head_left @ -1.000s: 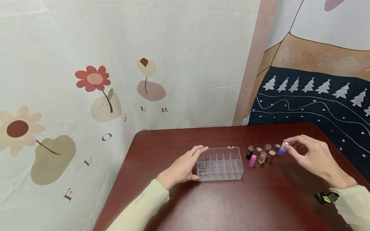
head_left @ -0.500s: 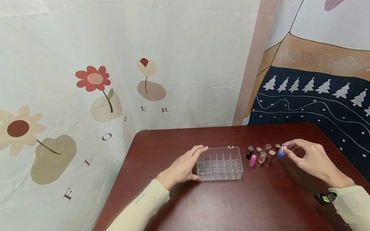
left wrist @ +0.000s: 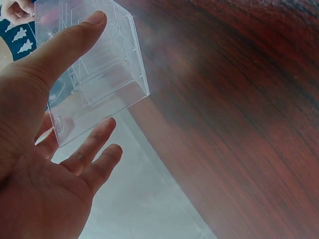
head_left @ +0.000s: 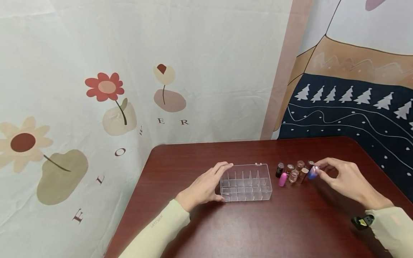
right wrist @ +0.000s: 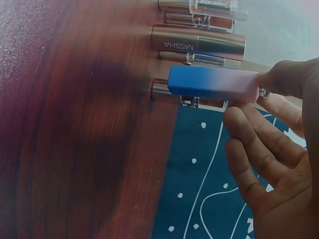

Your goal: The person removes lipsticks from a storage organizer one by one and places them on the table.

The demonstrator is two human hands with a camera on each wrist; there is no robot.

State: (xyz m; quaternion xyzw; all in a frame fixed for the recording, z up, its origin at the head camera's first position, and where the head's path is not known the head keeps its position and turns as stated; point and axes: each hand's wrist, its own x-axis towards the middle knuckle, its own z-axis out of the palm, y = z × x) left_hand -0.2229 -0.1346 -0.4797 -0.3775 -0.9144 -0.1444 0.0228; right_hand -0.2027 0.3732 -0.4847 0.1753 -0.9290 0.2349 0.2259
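My left hand (head_left: pixel 201 186) holds the left end of a clear plastic organizer box (head_left: pixel 246 182) with divided compartments. Its thumb lies along the near wall and its fingers reach to the far side, as the left wrist view (left wrist: pixel 107 74) also shows. My right hand (head_left: pixel 346 179) pinches the top of a square blue-to-pink lipstick (right wrist: pixel 214 83) between thumb and fingers. That lipstick is upright, its blue end down, close over the table and beside a cluster of standing lipsticks. Among them are a brown-gold lipstick (right wrist: pixel 197 42), a bright pink one (head_left: pixel 283 179) and a black one (head_left: pixel 279 170).
All of this stands on a dark red wooden table (head_left: pixel 245 229). The lipstick cluster is just right of the organizer box. Behind the table hang a pale flower-print cloth (head_left: pixel 219 71) and, at the right, a dark blue cloth with white trees (head_left: pixel 342 114).
My right hand has lowered the blue-to-pink lipstick and brought it slightly left, nearer the other lipsticks. The left hand and the organizer box have stayed put.
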